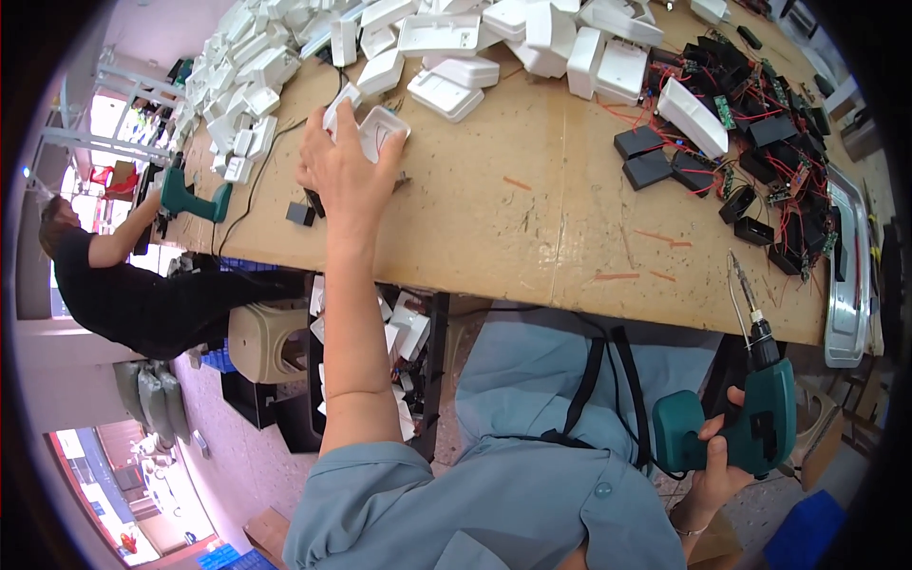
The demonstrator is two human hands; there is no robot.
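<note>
My left hand [342, 166] reaches far over the wooden workbench [532, 218] and grips a white plastic housing [380, 128] with thin red wires at it, at the edge of a big heap of white housings [446, 47]. Down at my lap, below the bench's front edge, my right hand [717, 456] holds a teal electric screwdriver [750, 418], its long bit pointing up toward the bench edge.
Black modules with red wires and small green circuit boards [760, 161] crowd the right of the bench. A metal tray [845, 275] lies at the right edge. A small black block [300, 214] sits near my left hand. At the left, another person holds a second teal screwdriver [190, 199].
</note>
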